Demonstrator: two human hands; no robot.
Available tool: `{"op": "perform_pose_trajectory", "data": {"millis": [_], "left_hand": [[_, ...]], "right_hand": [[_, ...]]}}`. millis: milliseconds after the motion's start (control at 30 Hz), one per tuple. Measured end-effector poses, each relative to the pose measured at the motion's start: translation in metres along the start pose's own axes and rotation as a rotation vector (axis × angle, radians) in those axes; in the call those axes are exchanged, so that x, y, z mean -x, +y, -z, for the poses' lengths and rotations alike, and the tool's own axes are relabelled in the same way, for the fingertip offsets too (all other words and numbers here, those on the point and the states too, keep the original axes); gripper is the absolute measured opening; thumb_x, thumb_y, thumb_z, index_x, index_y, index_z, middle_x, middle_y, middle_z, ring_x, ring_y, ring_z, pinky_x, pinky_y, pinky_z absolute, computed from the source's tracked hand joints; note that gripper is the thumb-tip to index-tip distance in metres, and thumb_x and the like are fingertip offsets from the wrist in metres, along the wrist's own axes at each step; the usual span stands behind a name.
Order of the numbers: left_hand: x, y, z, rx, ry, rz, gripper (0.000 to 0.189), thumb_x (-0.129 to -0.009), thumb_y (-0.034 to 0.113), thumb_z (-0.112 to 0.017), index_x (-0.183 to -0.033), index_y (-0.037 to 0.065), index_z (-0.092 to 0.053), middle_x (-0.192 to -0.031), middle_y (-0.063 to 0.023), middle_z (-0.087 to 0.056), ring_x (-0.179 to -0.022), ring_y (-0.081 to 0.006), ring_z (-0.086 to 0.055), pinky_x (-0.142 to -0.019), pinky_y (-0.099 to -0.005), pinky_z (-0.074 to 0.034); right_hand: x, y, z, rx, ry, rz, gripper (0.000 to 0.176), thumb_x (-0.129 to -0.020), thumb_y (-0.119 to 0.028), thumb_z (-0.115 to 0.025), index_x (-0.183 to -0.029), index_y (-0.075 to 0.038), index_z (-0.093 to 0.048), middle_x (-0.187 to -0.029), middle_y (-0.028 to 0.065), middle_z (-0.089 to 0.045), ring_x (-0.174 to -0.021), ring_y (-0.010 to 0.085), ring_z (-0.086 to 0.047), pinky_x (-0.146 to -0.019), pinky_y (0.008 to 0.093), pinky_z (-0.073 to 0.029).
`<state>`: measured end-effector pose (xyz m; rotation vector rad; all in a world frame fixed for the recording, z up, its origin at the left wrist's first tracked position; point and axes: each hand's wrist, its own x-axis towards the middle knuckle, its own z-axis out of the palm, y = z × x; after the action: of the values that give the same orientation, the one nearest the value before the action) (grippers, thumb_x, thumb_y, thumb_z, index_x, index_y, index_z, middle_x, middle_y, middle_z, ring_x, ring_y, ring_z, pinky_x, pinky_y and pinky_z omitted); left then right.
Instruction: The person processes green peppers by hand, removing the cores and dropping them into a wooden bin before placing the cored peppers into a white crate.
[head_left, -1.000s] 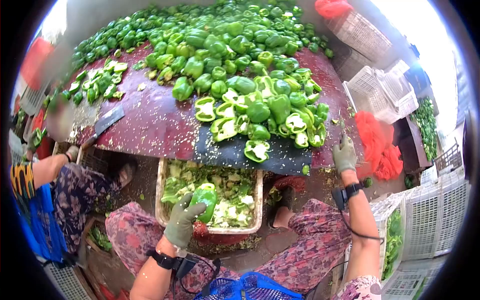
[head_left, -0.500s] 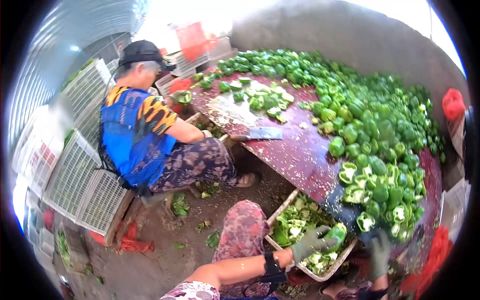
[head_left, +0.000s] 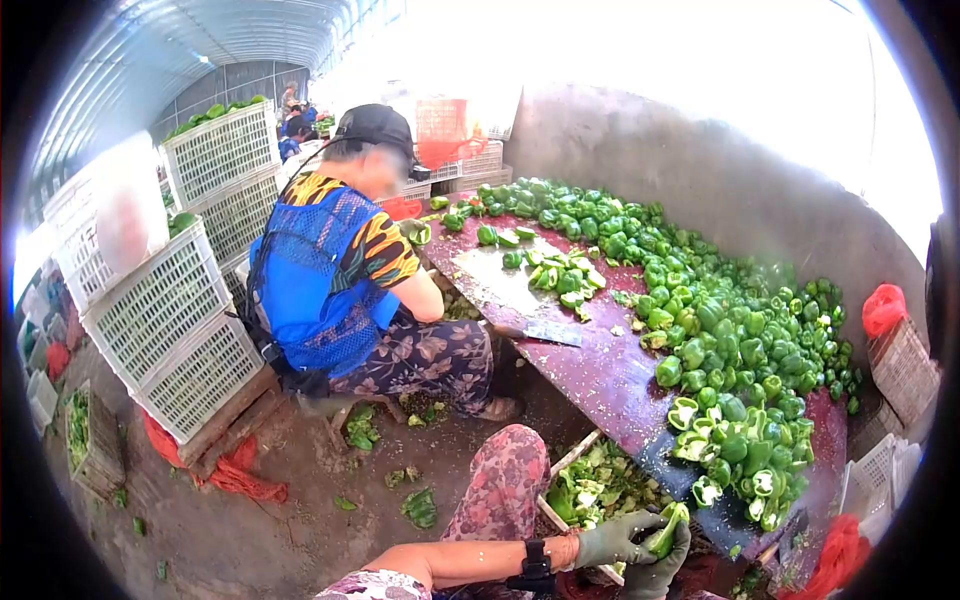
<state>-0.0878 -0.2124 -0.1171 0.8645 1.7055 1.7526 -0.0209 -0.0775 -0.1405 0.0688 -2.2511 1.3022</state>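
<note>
Both my hands wear grey-green gloves and meet at a green bell pepper (head_left: 663,534) low in the head view, over the near side of a crate. My left hand (head_left: 612,541) grips the pepper from the left. Against its right and lower side, my right hand (head_left: 662,572) has its fingers closed round it. A pale edge runs along the top of the pepper. Just beyond, the crate (head_left: 553,512) contains green trimmings and cut pieces. On the table's near corner lies a heap of halved peppers (head_left: 735,455).
Whole peppers (head_left: 700,300) cover the far side of the red table (head_left: 610,385). A co-worker (head_left: 335,270) sits at the left, with a cleaver (head_left: 552,333) on the table nearby. White crates (head_left: 160,310) are stacked behind them. Red netting (head_left: 840,560) hangs at the right.
My right hand has come left from beside the table edge and joined my left hand on the pepper. The view has tilted upward, showing more of the shed.
</note>
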Motion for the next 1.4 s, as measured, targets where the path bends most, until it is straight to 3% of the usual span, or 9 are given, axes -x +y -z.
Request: {"op": "perform_pose_trajectory", "data": {"millis": [67,200,300,567,767,1067,1167,1200,1400], "left_hand": [[0.002,0.001,-0.002,0.036,0.025,-0.004,0.075,-0.072,0.027,-0.082,-0.135,0.004,-0.047,-0.127,-0.0134,-0.055,-0.118,-0.0217,-0.051,-0.1,-0.0338,-0.04],[0.008,0.01,-0.002,0.119,-0.037,0.045,0.073,-0.07,0.03,-0.083,-0.129,0.001,-0.05,-0.119,-0.0104,-0.059,-0.112,-0.0175,-0.052,-0.097,-0.0308,-0.042],[0.01,0.011,-0.001,0.101,-0.105,0.107,0.072,-0.071,0.03,-0.082,-0.128,0.0,-0.05,-0.119,-0.0098,-0.059,-0.112,-0.0164,-0.052,-0.096,-0.0306,-0.043],[0.022,0.013,0.003,0.371,-0.303,0.054,0.069,-0.081,0.029,-0.076,-0.136,0.002,-0.046,-0.124,-0.0059,-0.057,-0.114,-0.0137,-0.05,-0.098,-0.0289,-0.039],[0.018,0.013,-0.002,0.257,-0.036,0.092,0.063,-0.075,0.042,-0.079,-0.117,0.002,-0.056,-0.104,-0.0078,-0.062,-0.1,-0.0154,-0.054,-0.089,-0.0283,-0.043],[0.002,-0.063,0.001,-0.408,0.49,0.011,0.045,-0.081,0.031,-0.075,-0.117,0.007,-0.062,-0.1,-0.0052,-0.063,-0.092,-0.0168,-0.059,-0.076,-0.0342,-0.051],[0.0,-0.069,0.022,0.171,0.501,0.017,0.031,-0.081,0.014,-0.074,-0.11,0.005,-0.064,-0.099,-0.0028,-0.065,-0.085,-0.0147,-0.063,-0.069,-0.0296,-0.054],[0.006,-0.023,0.022,0.25,0.67,0.078,0.037,-0.074,0.03,-0.083,-0.089,0.003,-0.062,-0.082,-0.0028,-0.063,-0.072,-0.0099,-0.053,-0.065,-0.0255,-0.048],[0.009,-0.027,0.04,0.344,0.811,0.172,0.047,-0.094,0.042,-0.057,-0.124,0.006,-0.055,-0.099,-0.0018,-0.062,-0.088,-0.0098,-0.058,-0.071,-0.0268,-0.047]], "right_hand": [[0.0,-0.01,0.002,-0.075,-0.074,-0.177,0.046,-0.09,-0.013,-0.056,-0.131,0.003,-0.044,-0.129,0.0203,-0.05,-0.122,0.0326,-0.047,-0.105,0.0407,-0.037],[-0.002,0.017,-0.004,-1.37,0.178,-0.733,0.037,-0.093,-0.033,-0.052,-0.114,-0.004,-0.06,-0.106,0.0095,-0.065,-0.098,0.0219,-0.062,-0.088,0.0353,-0.049],[0.006,0.008,-0.008,-1.086,0.126,-0.535,0.037,-0.094,-0.032,-0.05,-0.114,-0.002,-0.06,-0.105,0.0102,-0.065,-0.095,0.022,-0.062,-0.088,0.035,-0.049],[-0.018,-0.051,0.006,-1.104,0.17,-0.766,0.041,-0.089,-0.028,-0.053,-0.124,-0.006,-0.058,-0.093,0.0058,-0.064,-0.081,0.0185,-0.062,-0.072,0.0314,-0.053],[0.001,0.005,-0.011,-0.97,0.196,-0.477,0.044,-0.09,-0.03,-0.056,-0.123,-0.001,-0.056,-0.104,0.0078,-0.063,-0.096,0.0188,-0.06,-0.087,0.0331,-0.048],[-0.005,0.004,-0.012,-1.349,0.242,-0.86,0.031,-0.089,-0.025,-0.055,-0.114,-0.007,-0.055,-0.091,0.0064,-0.061,-0.08,0.0213,-0.061,-0.067,0.034,-0.054],[-0.014,-0.006,0.007,-1.37,0.344,-0.82,0.033,-0.089,-0.023,-0.057,-0.118,-0.009,-0.053,-0.091,0.0056,-0.06,-0.077,0.0206,-0.062,-0.063,0.0333,-0.055],[-0.017,-0.02,0.016,-1.334,0.393,-0.79,0.031,-0.089,-0.024,-0.057,-0.116,-0.01,-0.054,-0.092,0.0052,-0.06,-0.078,0.0201,-0.062,-0.063,0.0334,-0.055],[-0.046,-0.074,0.049,-1.154,0.578,-0.383,0.028,-0.094,-0.026,-0.054,-0.115,-0.008,-0.055,-0.093,0.0037,-0.059,-0.079,0.0156,-0.061,-0.068,0.0292,-0.054]]}}
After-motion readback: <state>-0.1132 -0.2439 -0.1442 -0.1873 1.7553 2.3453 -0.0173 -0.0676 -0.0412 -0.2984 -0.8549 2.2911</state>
